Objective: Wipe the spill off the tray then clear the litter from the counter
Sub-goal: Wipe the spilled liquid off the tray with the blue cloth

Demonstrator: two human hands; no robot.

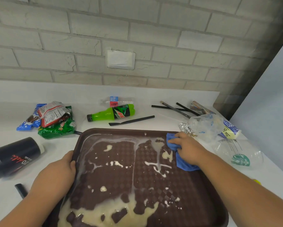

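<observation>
A brown textured tray (114,131) lies on the white counter in front of me, streaked with a milky cream spill (109,215) that pools thickest at its near edge. My right hand (189,149) grips a blue cloth (180,158) and presses it onto the tray's far right corner. My left hand (64,167) holds the tray's left rim, fingers curled over the edge.
Snack wrappers (53,119) and a black tumbler (15,157) lie at the left. A green soda bottle (112,113), a clear bottle (116,101) and black straws (131,120) lie behind the tray. At the right lie foil (185,128), a plastic bag (204,124) and a clear cup (239,154).
</observation>
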